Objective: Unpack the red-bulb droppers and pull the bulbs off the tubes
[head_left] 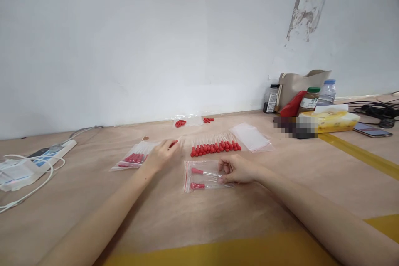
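My left hand [162, 152] has its fingers closed on a dropper, whose red rubber bulb [173, 144] shows at the fingertips; most of its tube is hard to make out. With thumb and fingers my right hand [239, 168] pinches the right end of a clear zip bag [187, 176]. Inside that bag lie two droppers [197, 185] with red bulbs toward the left. A row of loose droppers [215, 148] lies just beyond it, bulbs facing me. Left of my left hand are filled bags of droppers [132, 158].
Flat clear bags [252, 137] lie right of the row. Red bulbs [180, 123] rest near the wall. At the right stand a tissue pack [336, 121], a phone [372, 129], bottles, a jar [309, 100] and a beige bag [289, 87]. A power strip [40, 166] with cables lies left.
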Action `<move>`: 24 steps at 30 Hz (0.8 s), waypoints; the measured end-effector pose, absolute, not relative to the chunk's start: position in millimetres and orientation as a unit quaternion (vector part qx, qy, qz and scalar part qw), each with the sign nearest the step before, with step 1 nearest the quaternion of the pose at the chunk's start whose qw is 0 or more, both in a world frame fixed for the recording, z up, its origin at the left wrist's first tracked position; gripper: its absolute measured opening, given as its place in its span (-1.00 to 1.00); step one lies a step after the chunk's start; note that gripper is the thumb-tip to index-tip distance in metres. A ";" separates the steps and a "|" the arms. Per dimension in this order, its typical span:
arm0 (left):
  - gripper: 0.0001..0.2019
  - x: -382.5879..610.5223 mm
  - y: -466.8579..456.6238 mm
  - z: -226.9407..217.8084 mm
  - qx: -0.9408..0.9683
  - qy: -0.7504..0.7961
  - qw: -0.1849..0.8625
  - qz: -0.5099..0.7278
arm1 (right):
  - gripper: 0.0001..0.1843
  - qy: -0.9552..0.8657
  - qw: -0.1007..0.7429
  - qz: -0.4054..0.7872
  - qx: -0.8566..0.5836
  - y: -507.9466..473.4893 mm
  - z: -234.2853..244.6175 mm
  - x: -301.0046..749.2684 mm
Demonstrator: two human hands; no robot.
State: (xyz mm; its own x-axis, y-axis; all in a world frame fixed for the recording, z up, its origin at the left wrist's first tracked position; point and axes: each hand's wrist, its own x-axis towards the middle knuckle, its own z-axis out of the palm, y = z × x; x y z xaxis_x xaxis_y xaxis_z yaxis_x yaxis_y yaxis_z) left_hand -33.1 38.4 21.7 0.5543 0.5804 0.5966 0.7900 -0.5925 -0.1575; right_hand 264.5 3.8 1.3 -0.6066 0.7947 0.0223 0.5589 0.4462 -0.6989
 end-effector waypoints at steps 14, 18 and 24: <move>-0.72 -2.7 36.2 2.6 -0.858 -0.445 -0.025 -0.256 | -0.60 -0.838 0.181 0.312 -0.409 3.8 1.8 264.9; -0.60 -6.0 36.4 -5.9 -0.815 -0.474 -0.118 -0.312 | -0.60 -0.838 0.176 0.315 -0.409 3.7 1.8 264.7; -0.62 -6.3 34.7 -10.4 -0.790 -0.486 -0.166 -0.335 | -0.57 -0.836 0.179 0.311 -0.415 4.5 0.8 264.5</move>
State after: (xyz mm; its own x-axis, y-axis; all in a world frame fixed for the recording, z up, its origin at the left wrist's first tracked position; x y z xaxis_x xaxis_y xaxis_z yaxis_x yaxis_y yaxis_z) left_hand -6.3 34.7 -10.4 0.3035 0.8786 0.3686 0.6568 -0.4732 0.5871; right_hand 264.5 4.5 0.8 -0.5918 0.8050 0.0416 0.5818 0.4623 -0.6692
